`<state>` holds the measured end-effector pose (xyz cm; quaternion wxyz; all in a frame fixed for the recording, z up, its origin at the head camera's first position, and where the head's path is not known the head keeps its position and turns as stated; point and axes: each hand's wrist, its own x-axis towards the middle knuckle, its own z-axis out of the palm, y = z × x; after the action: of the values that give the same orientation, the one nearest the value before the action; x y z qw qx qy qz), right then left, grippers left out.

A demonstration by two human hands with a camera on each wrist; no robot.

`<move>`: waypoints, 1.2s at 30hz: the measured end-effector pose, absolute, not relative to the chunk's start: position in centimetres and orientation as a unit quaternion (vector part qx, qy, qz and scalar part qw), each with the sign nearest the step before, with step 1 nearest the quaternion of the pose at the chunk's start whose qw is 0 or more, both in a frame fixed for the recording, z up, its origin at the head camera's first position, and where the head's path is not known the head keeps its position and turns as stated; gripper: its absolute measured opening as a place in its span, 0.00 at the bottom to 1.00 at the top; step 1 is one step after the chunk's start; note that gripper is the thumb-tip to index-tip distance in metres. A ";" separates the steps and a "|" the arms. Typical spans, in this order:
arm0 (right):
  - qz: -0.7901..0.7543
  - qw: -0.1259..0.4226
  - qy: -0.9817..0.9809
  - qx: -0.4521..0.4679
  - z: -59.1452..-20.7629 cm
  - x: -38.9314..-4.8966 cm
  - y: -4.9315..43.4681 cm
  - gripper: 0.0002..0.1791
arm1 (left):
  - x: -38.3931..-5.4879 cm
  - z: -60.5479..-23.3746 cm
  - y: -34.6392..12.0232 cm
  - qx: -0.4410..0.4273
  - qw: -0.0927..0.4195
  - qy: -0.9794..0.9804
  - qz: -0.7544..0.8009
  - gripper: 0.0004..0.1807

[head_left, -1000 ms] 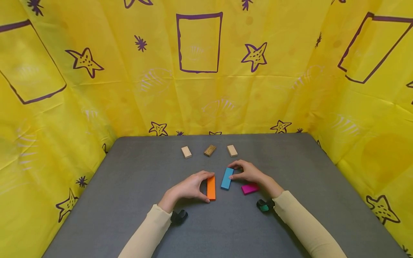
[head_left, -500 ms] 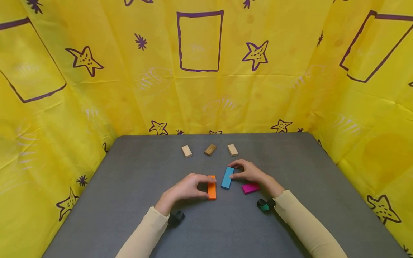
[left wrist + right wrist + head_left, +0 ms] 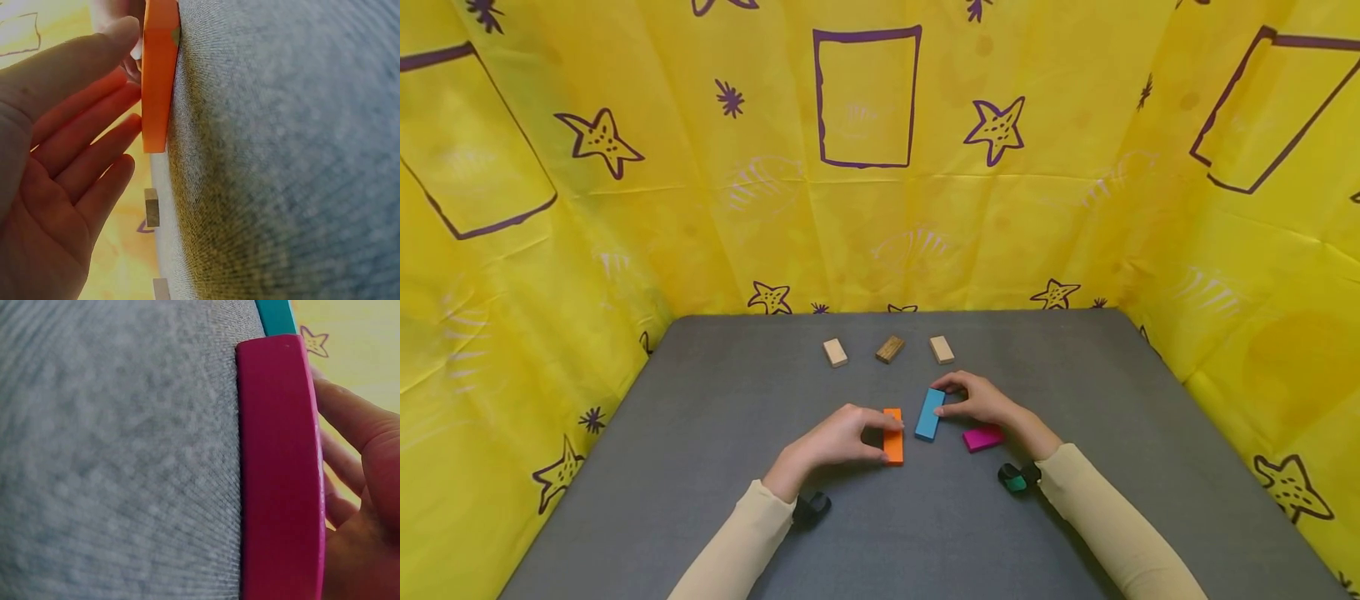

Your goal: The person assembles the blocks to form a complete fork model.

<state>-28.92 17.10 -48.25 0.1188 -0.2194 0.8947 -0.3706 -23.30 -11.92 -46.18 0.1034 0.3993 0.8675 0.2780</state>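
Note:
On the grey table, an orange rectangular block [image 3: 892, 450] lies lengthwise under my left hand [image 3: 831, 437]. The fingers [image 3: 106, 147] of that hand look fairly straight in the left wrist view, at the block's upper edge with the thumb beside them. Whether they touch it is unclear. My right hand [image 3: 981, 398] holds a blue block [image 3: 928, 417], thumb on its right side and fingertips at its far end. Below the right palm lies a magenta block [image 3: 982, 438], which fills much of the right wrist view and partly hides the right hand there.
Toward the back of the table [image 3: 737, 375] sit three small blocks in a row: a pale one [image 3: 835, 352], a dark brown one [image 3: 890, 349] and another pale one [image 3: 942, 350]. A yellow patterned cloth [image 3: 865, 225] surrounds the back and sides.
My left hand has come off the orange block's two ends; its fingers now extend over the block's top. The right hand and the blue block stay where they were.

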 end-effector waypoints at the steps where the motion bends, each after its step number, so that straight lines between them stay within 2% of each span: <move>1: -0.369 0.117 0.895 -0.222 -48.2 -28.9 17.1 0.26 | -23.3 -46.2 -11.9 0.398 0.105 0.867 0.281 0.25; 10: -0.375 0.135 0.890 -0.221 -48.0 -29.1 17.2 0.26 | -23.4 -46.2 -11.9 0.386 0.109 0.870 0.287 0.24; 26: -0.376 0.217 0.858 -0.276 -47.2 -31.3 17.8 0.30 | -23.4 -46.3 -12.0 0.375 0.116 0.873 0.289 0.25; 36: -0.384 0.220 0.836 -0.324 -47.1 -32.1 17.3 0.27 | -23.4 -46.4 -12.0 0.384 0.108 0.869 0.293 0.25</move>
<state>-32.06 17.31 -47.10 0.2202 -0.3235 0.8361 -0.3844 -23.37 -12.00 -46.43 0.1084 0.3840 0.8689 0.2929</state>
